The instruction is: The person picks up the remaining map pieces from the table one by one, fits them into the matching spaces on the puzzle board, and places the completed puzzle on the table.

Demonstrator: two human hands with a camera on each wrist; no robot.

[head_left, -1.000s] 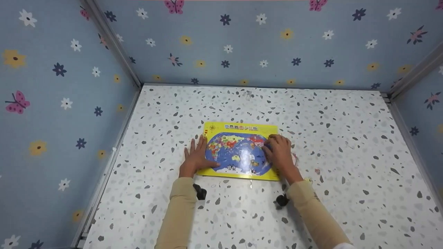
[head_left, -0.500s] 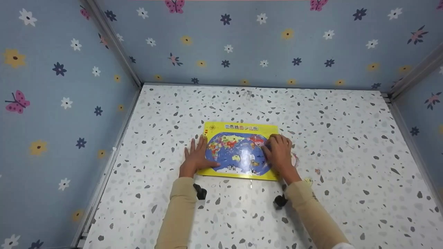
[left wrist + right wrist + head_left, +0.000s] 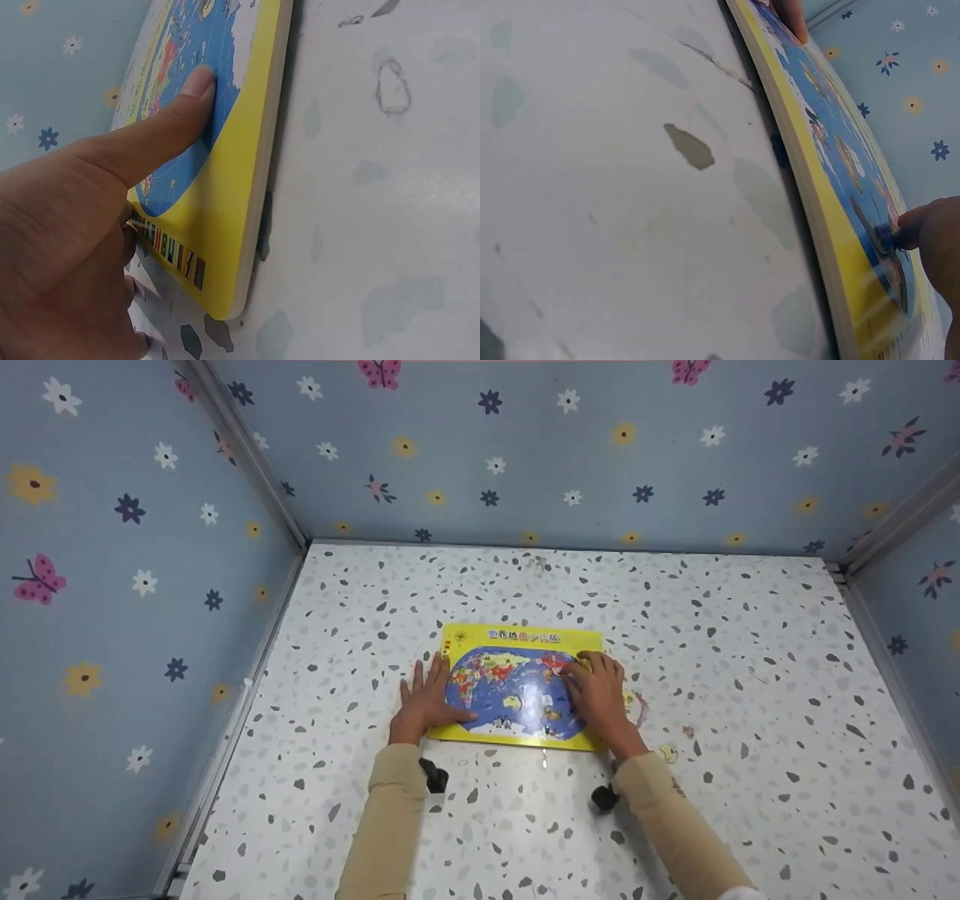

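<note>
Flat on the table (image 3: pixel 517 592), the map board (image 3: pixel 517 690) is best steadied by the left hand (image 3: pixel 425 705), spread at its 9 o'clock edge. The small blue piece (image 3: pixel 886 238), seemingly pinched by the right hand (image 3: pixel 600 694) near 3 o'clock, should be levelled before any pressure is applied.

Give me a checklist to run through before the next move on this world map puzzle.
1. World map puzzle flat on the table: ok.
2. Left hand on the puzzle: ok, thumb over its left side.
3. Right hand at the puzzle's right side: ok.
4. Right hand's grip on a piece: cannot tell.
5. Table free of loose pieces: not ok, a yellow piece lies near the right sleeve.
</note>
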